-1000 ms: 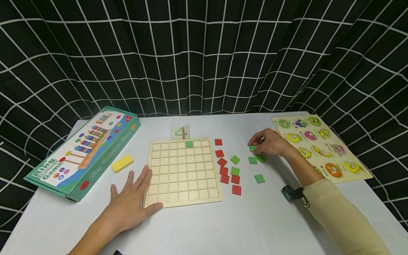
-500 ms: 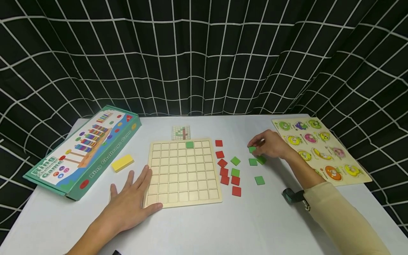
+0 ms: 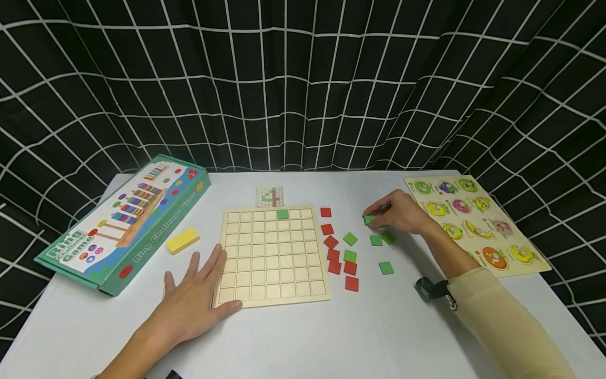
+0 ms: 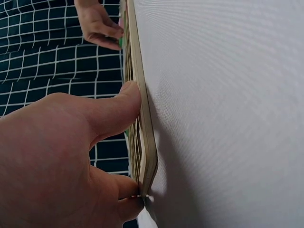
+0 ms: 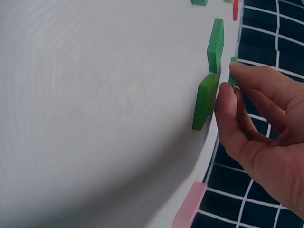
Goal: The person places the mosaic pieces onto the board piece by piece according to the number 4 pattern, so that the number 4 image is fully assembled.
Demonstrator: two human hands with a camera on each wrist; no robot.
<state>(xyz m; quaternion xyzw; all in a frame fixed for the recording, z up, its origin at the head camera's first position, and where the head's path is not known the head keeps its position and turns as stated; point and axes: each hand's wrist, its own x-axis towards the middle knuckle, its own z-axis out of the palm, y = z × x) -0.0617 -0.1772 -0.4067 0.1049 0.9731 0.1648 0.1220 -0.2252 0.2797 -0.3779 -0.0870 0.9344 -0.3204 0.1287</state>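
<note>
My left hand (image 3: 194, 297) lies with spread, straight fingers at the lower left corner of a wooden grid board (image 3: 270, 252); its thumb rests on the board's near edge, as the left wrist view also shows. One green tile sits in the board's far row (image 3: 282, 214). Over the table to the right, my right hand (image 3: 400, 211) pinches a green square tile (image 3: 369, 220) between thumb and fingers. Just below that hand lie two more green tiles, one flat (image 3: 376, 240) and one partly beside it (image 3: 389, 238). In the right wrist view the pinched tile (image 5: 232, 73) is mostly covered by fingertips.
Several red tiles (image 3: 352, 283) and a few green ones (image 3: 350, 239) are scattered right of the board. A small pattern card (image 3: 270, 197) lies behind it. A yellow block (image 3: 182, 240) and a game box (image 3: 128, 221) are at left, a fruit puzzle board (image 3: 478, 223) at right.
The right hand has shifted slightly left with the green tile, which has come away from the tiles below it. The left hand has stayed in place on the board.
</note>
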